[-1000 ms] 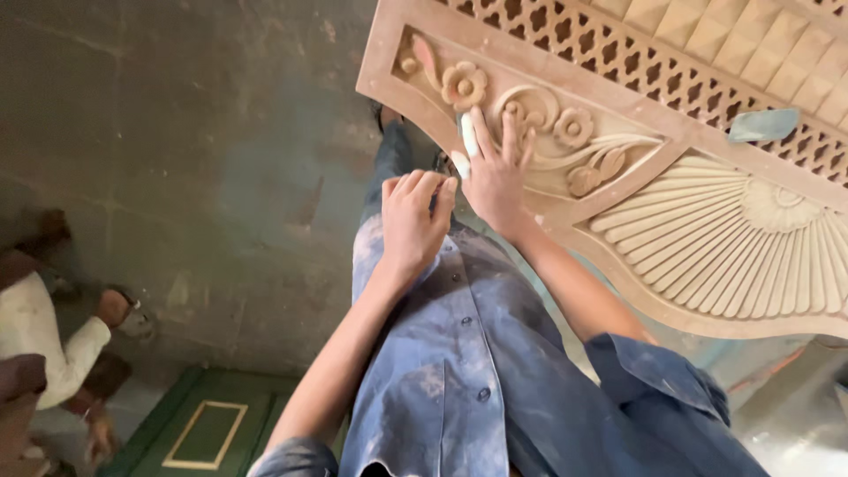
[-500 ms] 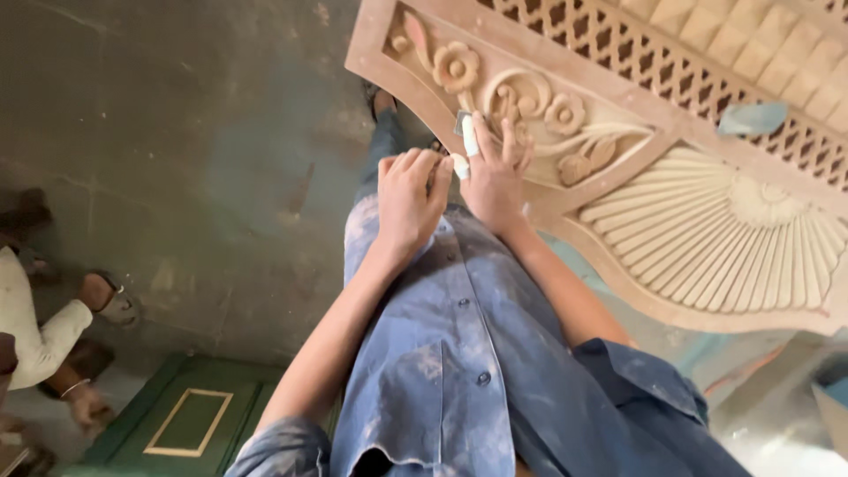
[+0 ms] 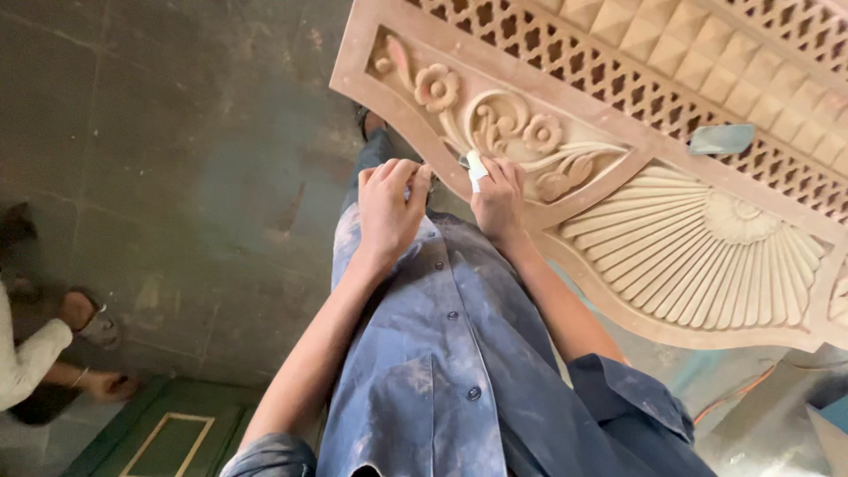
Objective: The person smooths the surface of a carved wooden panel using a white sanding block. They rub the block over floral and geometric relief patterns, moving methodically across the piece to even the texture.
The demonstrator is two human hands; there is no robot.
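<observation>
The large carved panel of pale, sandy-pink stone or wood (image 3: 671, 256) lies ahead of the person and off to their right, its long axis running from the upper left of the head view down toward the lower right, so that its curved lower edge slants across in front of the dusty blue button-up shirt (image 3: 442, 353). The right hand (image 3: 497, 199) is the nearer of the two to the carving: it rests right on that lower edge, just below the scrolled flower relief (image 3: 495, 124), fingers curled and mostly closed, with a small white wrapped piece (image 3: 476, 170) standing up at the forefinger (whether it is a bandaged fingertip or a bit of abrasive pinched there, I cannot tell). A dark sliver shows beside it at the panel's edge, too small to identify. The left hand (image 3: 389, 205) sits just beside the right, a little short of the panel and over the shirt front, fingers bent inward in a loose fist; something pale peeks between its fingertips, but what it holds, if anything, is hidden. The two hands are close but not touching. Farther along the panel, well apart from both hands, a small grey-blue flat pad (image 3: 721, 138) lies on the pierced lattice band, with the fan-shaped fluted carving (image 3: 707, 256) between it and the right forearm. On the grey concrete floor (image 3: 177, 159) to the left, another person's sandalled foot (image 3: 84, 314) and hand show at the frame's edge, near a green framed board (image 3: 168, 437).
</observation>
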